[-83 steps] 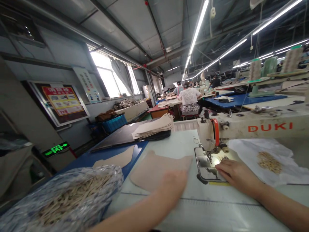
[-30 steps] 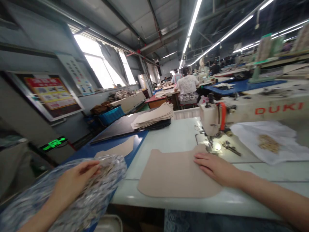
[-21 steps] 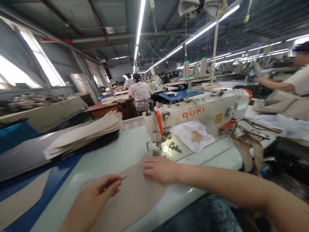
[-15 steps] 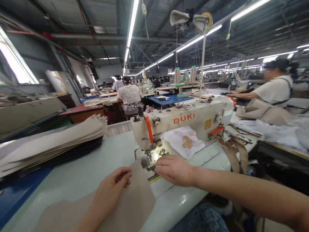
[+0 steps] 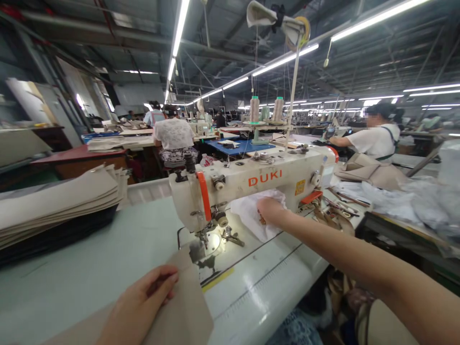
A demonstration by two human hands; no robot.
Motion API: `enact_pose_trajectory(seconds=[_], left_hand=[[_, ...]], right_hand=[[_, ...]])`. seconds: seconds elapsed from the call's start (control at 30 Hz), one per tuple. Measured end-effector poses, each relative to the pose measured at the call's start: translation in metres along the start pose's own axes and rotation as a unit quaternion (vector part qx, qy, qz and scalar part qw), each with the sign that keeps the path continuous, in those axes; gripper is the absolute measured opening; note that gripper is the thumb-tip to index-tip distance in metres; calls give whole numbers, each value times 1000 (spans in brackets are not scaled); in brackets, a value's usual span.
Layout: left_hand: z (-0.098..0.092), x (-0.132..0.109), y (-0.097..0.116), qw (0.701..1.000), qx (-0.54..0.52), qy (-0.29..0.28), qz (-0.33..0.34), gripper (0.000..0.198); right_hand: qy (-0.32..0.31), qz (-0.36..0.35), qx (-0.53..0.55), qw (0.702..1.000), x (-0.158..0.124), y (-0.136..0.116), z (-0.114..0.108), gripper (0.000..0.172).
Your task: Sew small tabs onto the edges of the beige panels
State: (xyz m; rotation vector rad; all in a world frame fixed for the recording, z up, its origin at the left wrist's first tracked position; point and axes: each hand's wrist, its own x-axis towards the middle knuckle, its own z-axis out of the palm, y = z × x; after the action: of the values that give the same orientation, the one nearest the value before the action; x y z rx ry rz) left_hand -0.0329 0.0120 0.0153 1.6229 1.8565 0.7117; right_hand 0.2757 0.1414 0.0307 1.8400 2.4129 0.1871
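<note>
My left hand (image 5: 143,299) rests over a beige panel (image 5: 187,302) of fabric or leather at the front of the sewing table. Its thumb and fingers are pressed together, and whatever sits between them, if anything, is too small to see. My right hand (image 5: 271,211) reaches into a white crumpled sheet or bag (image 5: 244,213) lying under the arm of the sewing machine (image 5: 230,177). Small gold-coloured pieces (image 5: 262,219) show beside its fingers, which are blurred and partly hidden. The panel's far corner lies close to the lit needle plate (image 5: 212,243).
A stack of beige panels (image 5: 68,196) lies at the left on dark material. Tools (image 5: 345,208) and straps lie right of the machine, with white cloth (image 5: 413,196) beyond. Thread cones (image 5: 254,110) stand behind. Co-workers (image 5: 172,132) sit farther back.
My right hand has moved from beside the needle plate, right and away from me, into the white sheet with the gold pieces. My left hand remains on the panel. The view has shifted right.
</note>
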Motion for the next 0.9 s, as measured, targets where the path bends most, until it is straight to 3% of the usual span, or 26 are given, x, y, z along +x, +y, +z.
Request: enact_pose_trajectory(seconds=[0.3,0.47,0.63,0.8,0.9], left_hand=[[2,-1,2,999,7,19,50,35],[3,0,5,998,1,29,60,29],[0,0,10,998,-17,24,59,30],[0,-2,11,997,-27,30,68,28],[0,-4,10,996,-27,30,82,27]], right_hand=[[11,19,127,992,-1,8,3,25],[61,27,289,955,-5,7,6,13],[99,17,498,861,-20,1,1,20],[72,-17,658,749,-51,-15,-5,41],[30,-25,745,666,-67,-27,-10,41]])
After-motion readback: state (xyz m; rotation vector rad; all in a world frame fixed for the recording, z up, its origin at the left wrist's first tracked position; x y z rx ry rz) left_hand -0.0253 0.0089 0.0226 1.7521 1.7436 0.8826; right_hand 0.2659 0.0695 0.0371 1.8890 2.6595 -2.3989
